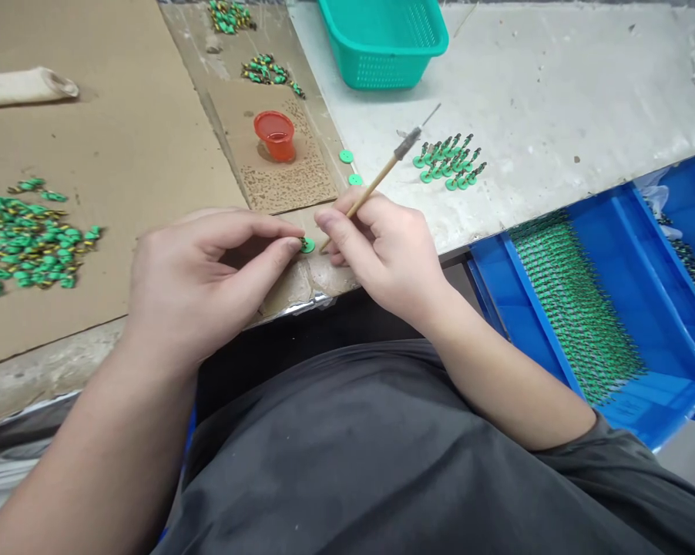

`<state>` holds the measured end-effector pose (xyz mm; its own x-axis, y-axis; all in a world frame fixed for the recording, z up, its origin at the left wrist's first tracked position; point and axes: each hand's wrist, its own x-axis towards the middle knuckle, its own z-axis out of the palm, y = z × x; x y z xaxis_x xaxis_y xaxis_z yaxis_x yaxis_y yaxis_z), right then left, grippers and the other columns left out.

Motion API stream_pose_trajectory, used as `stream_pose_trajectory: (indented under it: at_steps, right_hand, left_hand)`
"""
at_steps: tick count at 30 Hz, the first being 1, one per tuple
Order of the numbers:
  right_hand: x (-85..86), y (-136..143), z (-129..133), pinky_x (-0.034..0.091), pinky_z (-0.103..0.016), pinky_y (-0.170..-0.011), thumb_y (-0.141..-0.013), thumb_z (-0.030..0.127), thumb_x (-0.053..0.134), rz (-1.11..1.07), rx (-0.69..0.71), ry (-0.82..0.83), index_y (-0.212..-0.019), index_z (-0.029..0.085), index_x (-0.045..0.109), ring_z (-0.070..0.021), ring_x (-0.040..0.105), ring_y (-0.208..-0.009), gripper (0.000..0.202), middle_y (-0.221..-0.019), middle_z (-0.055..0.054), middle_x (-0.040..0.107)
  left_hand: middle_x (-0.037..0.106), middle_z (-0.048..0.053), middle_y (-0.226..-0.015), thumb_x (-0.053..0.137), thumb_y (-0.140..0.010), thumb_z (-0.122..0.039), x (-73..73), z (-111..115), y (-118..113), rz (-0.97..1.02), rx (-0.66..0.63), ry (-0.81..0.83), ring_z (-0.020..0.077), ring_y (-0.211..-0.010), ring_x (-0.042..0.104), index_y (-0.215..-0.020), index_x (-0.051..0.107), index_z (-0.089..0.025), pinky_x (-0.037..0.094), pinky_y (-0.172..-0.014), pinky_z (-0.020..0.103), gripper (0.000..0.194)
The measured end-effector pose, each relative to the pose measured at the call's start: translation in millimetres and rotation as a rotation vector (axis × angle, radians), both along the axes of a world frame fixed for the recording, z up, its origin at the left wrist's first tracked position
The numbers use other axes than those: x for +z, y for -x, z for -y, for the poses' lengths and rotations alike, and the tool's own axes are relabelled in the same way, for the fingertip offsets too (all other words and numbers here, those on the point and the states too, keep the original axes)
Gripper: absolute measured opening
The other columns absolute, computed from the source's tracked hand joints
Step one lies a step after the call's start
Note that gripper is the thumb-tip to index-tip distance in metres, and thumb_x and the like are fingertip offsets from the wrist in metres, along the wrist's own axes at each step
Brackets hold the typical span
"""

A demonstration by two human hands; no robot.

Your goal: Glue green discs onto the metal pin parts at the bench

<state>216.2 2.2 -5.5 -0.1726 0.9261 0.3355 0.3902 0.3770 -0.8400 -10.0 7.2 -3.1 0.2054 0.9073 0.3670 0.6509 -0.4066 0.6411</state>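
Note:
Pinched between the thumb and forefinger of my left hand [209, 277] is a small figurine with a round green base [307, 245]; fingers hide most of its body. My right hand [385, 247] grips a thin wooden stick tool [376, 182]. The tool's upper end has a dark wrapped section and a thin needle-like tip, while its pointed lower end is close to the green base. I cannot tell whether they touch. Two loose green discs [346, 156] lie beyond my right hand, near a small red cup [275, 137] holding liquid.
Green and yellow figurines [32, 243] are heaped at left, with smaller piles [266, 71] at the back. Several figurines stand on discs [450, 163] to the right. A teal basket [385, 69] sits behind. Blue bins [659, 308] hold rows of green pieces. A white roll [24, 87] lies at far left.

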Motion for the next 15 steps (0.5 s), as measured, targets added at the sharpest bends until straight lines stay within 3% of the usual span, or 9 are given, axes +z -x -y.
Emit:
stream_pose_trajectory:
  at_steps: [6,15]
  right_hand:
    - [-4.2,2.8,-0.1,0.069,-0.031,-0.09,-0.123,0.047,0.06,0.006,0.093,-0.069,-0.105,0.023,0.07,-0.0193,0.084,-0.104,0.032,-0.101,-0.002,0.08]
    - [-7.5,10.1,-3.3,0.069,-0.031,-0.095,-0.126,0.037,0.052,0.071,0.095,-0.074,-0.099,0.022,0.065,-0.0172,0.082,-0.104,0.033,-0.108,-0.002,0.078]
  left_hand:
    - [0.089,-0.008,-0.1,0.079,-0.108,-0.038,3.4,0.1,-0.2,-0.012,-0.018,-0.018,0.0125,-0.086,0.079,-0.111,0.092,-0.034,0.054,-0.077,0.026,0.014]
    - [0.088,-0.011,-0.098,0.081,-0.107,-0.034,1.1,-0.2,0.5,0.001,-0.044,-0.035,0.0112,-0.086,0.077,-0.117,0.092,-0.037,0.052,-0.076,0.024,0.015]
